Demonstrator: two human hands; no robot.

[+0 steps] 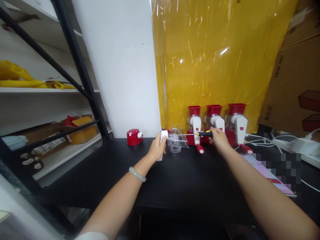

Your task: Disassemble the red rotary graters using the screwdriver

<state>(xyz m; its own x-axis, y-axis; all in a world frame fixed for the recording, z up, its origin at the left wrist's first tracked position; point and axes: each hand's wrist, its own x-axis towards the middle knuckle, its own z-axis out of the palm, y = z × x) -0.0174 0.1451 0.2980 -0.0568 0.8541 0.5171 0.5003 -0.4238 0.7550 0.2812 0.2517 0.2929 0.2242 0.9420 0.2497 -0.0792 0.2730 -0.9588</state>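
Note:
My left hand (155, 149) is closed around a white plastic crank handle (164, 133), held upright above the black table. In my right hand (219, 140) is a screwdriver (205, 133) with a black and yellow handle. Its thin metal shaft points left, and the tip reaches the side of the white crank handle; the exact contact is too small to make out. Just behind the shaft stands a clear plastic housing (175, 147). To the left of my left hand sits a red base (133, 137) with a white knob on its side.
Three red-and-white hand-crank graters (196, 120) stand in a row at the back right. A tablet-like flat panel (267, 173) and white cables (262, 141) lie at the right. Left is a black-framed shelf (82, 80); yellow plastic sheeting (215, 60) hangs behind the table (175, 190).

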